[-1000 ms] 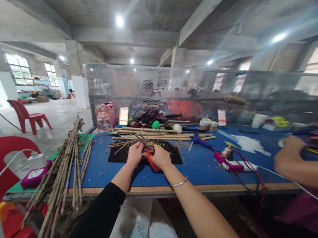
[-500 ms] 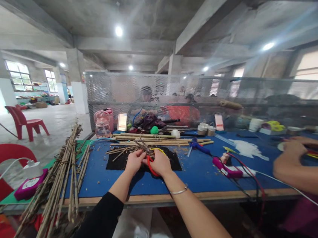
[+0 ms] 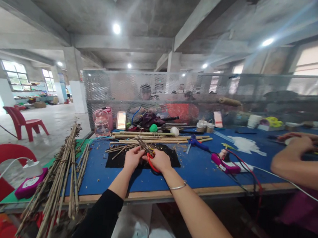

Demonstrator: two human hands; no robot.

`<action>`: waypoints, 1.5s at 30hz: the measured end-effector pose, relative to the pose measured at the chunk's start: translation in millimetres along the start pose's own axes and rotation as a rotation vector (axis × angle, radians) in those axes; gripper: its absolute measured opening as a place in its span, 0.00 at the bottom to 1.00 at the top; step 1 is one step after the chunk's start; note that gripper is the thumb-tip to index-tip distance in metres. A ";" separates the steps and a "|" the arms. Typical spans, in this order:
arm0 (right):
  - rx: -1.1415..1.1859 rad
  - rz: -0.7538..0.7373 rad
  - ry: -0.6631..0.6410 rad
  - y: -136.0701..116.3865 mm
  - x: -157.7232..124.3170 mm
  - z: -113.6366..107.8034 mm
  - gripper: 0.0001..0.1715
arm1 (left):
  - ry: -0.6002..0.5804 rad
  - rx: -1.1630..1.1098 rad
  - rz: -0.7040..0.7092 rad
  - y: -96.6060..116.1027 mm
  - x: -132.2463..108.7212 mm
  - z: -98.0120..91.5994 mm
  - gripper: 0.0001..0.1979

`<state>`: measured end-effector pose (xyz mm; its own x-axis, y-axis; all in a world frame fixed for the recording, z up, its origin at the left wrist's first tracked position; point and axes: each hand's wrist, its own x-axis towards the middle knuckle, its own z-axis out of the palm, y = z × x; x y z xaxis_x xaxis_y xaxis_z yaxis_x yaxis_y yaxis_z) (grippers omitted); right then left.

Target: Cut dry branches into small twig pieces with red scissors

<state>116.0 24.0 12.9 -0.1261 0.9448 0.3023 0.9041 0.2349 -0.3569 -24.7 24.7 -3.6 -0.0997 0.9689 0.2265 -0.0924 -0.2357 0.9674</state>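
Note:
Over a black mat on the blue table, my left hand pinches a thin brown stick. My right hand is closed on red-handled scissors, whose blades sit at the stick. Both hands are close together, almost touching. Loose twigs lie on the mat just beyond the hands.
A bundle of long sticks hangs over the table's left end. Bamboo canes lie behind the mat. A blue glue gun and a pink device with cables lie to the right. A co-worker's arm rests at far right. Red chairs stand left.
My hands stay together at the stick and scissors, shifting only slightly. The co-worker's hand at the right has moved a little. The view has tilted a bit.

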 end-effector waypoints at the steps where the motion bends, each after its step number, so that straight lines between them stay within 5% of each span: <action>1: 0.002 -0.002 0.001 0.4 -0.1 -0.3 0.31 | 0.023 -0.002 -0.004 0.1 0.6 -0.2 0.26; 7: 0.013 -0.045 0.010 -0.6 -1.0 -0.1 0.33 | 0.100 0.059 0.028 -7.2 7.0 -3.7 0.24; 16: -0.033 -0.138 0.115 -0.7 0.3 4.2 0.35 | 0.043 0.075 0.016 -0.5 -0.9 -0.9 0.17; 27: -0.030 -0.016 -0.016 -5.7 -4.5 -3.6 0.34 | 0.031 0.025 -0.007 5.4 -3.1 0.6 0.23; 45: -0.027 0.008 0.018 -6.8 -3.7 -2.7 0.35 | 0.065 -0.027 -0.038 -7.9 7.3 -5.4 0.26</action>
<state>111.4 18.3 16.6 -0.1115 0.9426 0.3149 0.9158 0.2205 -0.3357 -30.1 33.2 -10.2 -0.1596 0.9705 0.1808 -0.1244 -0.2014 0.9716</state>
